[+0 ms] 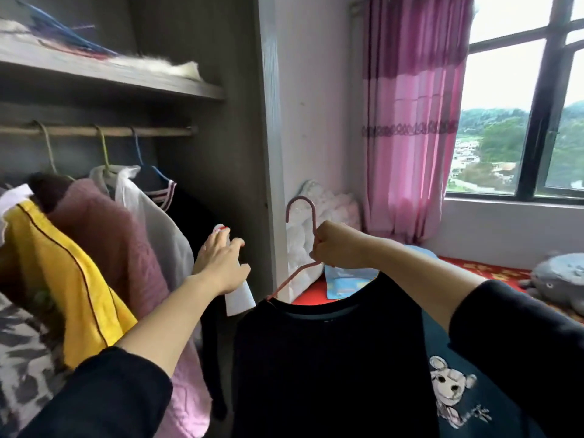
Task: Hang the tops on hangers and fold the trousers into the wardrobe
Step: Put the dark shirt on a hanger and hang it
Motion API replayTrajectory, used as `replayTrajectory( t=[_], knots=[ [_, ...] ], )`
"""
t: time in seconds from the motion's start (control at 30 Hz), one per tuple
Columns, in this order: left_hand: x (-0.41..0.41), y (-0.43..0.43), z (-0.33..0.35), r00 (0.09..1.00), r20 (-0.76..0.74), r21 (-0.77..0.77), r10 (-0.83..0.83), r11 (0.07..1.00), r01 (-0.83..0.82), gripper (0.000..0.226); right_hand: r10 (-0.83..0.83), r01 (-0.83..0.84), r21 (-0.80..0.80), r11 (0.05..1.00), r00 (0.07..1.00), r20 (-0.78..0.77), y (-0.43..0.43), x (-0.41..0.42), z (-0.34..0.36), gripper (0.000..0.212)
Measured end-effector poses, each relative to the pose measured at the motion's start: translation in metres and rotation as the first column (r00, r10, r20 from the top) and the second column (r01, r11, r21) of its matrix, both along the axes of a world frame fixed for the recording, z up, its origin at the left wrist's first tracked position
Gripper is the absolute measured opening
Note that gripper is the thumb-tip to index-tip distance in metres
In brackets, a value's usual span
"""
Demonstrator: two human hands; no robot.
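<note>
Gripping pink hanger (pixel 299 207) by the neck in right hand (pixel 335 245), fist closed tight round the wire just below the hook. Hanging from it, black top (pixel 328 368), neckline threaded on, held up in front of the wardrobe's right side panel (pixel 221 147), below rail level and not on the rail. Reaching in with left hand (pixel 221 263), fingers straight and spread, gripping nothing, palm laid on a white sleeve end (pixel 240 300) at the right end of the hung row. On wardrobe rail (pixel 164 131), left to right: yellow garment (pixel 63 263), fuzzy pink top (pixel 117 235), white top (pixel 151 222), dark top with striped collar (pixel 164 188), packed close and touching. Above rail, shelf (pixel 126 79) with blurred white and blue stuff, unidentifiable. Blocking view of lower wardrobe: black top and both forearms in dark sleeves. Right of wardrobe, white tufted headboard (pixel 325 210), red bed cover (pixel 480 270), blue packet (pixel 344 282) just under right hand, grey plush toy (pixel 561 279) at far right edge of bed. Behind, pink curtain (pixel 410 121) beside window (pixel 518 105).
</note>
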State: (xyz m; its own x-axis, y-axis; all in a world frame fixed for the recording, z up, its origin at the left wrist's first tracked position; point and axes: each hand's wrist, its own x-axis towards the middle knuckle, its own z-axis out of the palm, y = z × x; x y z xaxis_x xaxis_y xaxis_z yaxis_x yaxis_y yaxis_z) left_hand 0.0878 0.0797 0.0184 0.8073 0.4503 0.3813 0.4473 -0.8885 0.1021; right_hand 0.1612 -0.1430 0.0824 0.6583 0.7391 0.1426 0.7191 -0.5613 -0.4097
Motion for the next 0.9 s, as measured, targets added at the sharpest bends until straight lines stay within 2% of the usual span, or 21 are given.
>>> replayTrajectory(
  t=[0.07, 0.13, 0.2, 0.33, 0.4, 0.47, 0.53, 0.6, 0.7, 0.8, 0.9],
  knots=[
    [0.015, 0.020, 0.011, 0.999, 0.026, 0.098, 0.022, 0.995, -0.024, 0.062, -0.008, 0.008, 0.008, 1.000, 1.000, 0.015, 0.023, 0.013, 0.008, 0.031],
    [0.029, 0.041, 0.021, 0.999, 0.020, 0.175, 0.040, 0.984, -0.043, 0.065, -0.021, 0.022, -0.010, 1.000, 0.999, 0.031, 0.048, 0.027, 0.016, 0.027],
    [0.042, 0.063, 0.029, 0.997, -0.035, 0.256, 0.072, 0.965, -0.060, 0.061, -0.023, 0.023, 0.000, 1.000, 1.000, 0.018, 0.069, 0.040, 0.025, 0.024],
    [0.049, 0.100, 0.037, 0.970, -0.202, 0.383, 0.137, 0.922, -0.050, 0.047, -0.017, 0.026, -0.080, 0.996, 0.994, 0.111, 0.106, 0.057, 0.038, 0.028],
    [0.044, 0.116, 0.044, 0.960, -0.241, 0.369, 0.143, 0.928, -0.046, 0.045, 0.007, 0.000, -0.131, 0.991, 0.998, 0.056, 0.125, 0.063, 0.045, 0.026],
    [0.037, 0.132, 0.055, 0.952, -0.275, 0.306, 0.133, 0.951, -0.044, 0.036, 0.016, -0.007, -0.121, 0.993, 0.997, 0.073, 0.147, 0.066, 0.052, 0.017],
    [0.031, 0.151, 0.065, 0.960, -0.258, 0.290, 0.106, 0.957, -0.028, 0.029, 0.022, -0.019, -0.027, 0.999, 0.990, 0.141, 0.171, 0.067, 0.060, 0.019],
    [0.030, 0.172, 0.075, 0.974, -0.202, 0.345, 0.101, 0.938, -0.026, 0.034, 0.016, -0.031, 0.077, 0.997, 0.983, 0.184, 0.198, 0.072, 0.067, 0.020],
    [0.031, 0.196, 0.085, 0.957, -0.222, 0.419, 0.187, 0.904, -0.079, 0.027, 0.004, -0.043, 0.177, 0.983, 0.976, 0.218, 0.239, 0.082, 0.079, 0.022],
    [0.034, 0.219, 0.090, 0.939, -0.275, 0.303, 0.206, 0.946, -0.119, 0.020, 0.022, -0.074, 0.251, 0.965, 0.979, 0.204, 0.281, 0.092, 0.089, 0.015],
    [0.040, 0.238, 0.097, 0.947, -0.247, 0.236, 0.205, 0.961, -0.147, 0.046, 0.025, -0.094, 0.330, 0.939, 0.978, 0.209, 0.320, 0.103, 0.099, 0.003]
  ],
)
